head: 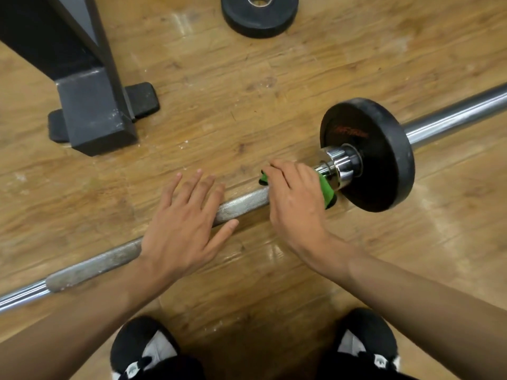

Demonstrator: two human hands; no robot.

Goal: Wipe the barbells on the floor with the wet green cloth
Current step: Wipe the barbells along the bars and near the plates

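Found lying on the wooden floor (274,91): one barbell (241,201), running from near left to far right. Knurled grey along the middle stretch, smooth chrome toward both ends. Fitted on the right part: a black weight plate (384,171), standing on edge and touching the floor, with a chrome collar (343,165) against its left face.

Left hand (186,223): laid palm down on the knurled shaft, fingers straight and spread, thumb angled out to the right at the near side of the bar.

Right hand (296,198): just right of the left hand and apart from it, fingers curled over the green cloth (326,190), holding it onto the shaft. Cloth wrapped over the bar between hand and collar, right beside the collar; contact with the collar not clear. Small green fold showing past the fingertips on the far side, wider band showing at the right edge of the hand. Wetness of the cloth: cannot tell.

Noted far centre: a loose black plate (259,20) lying flat, well apart from the bar, cut by the top edge. Noted far left: a dark metal frame foot (93,111) with black rubber pads (144,100) under it. Noted at the near edge: left shoe (142,349) and right shoe (367,344), black and white, toes toward the bar.
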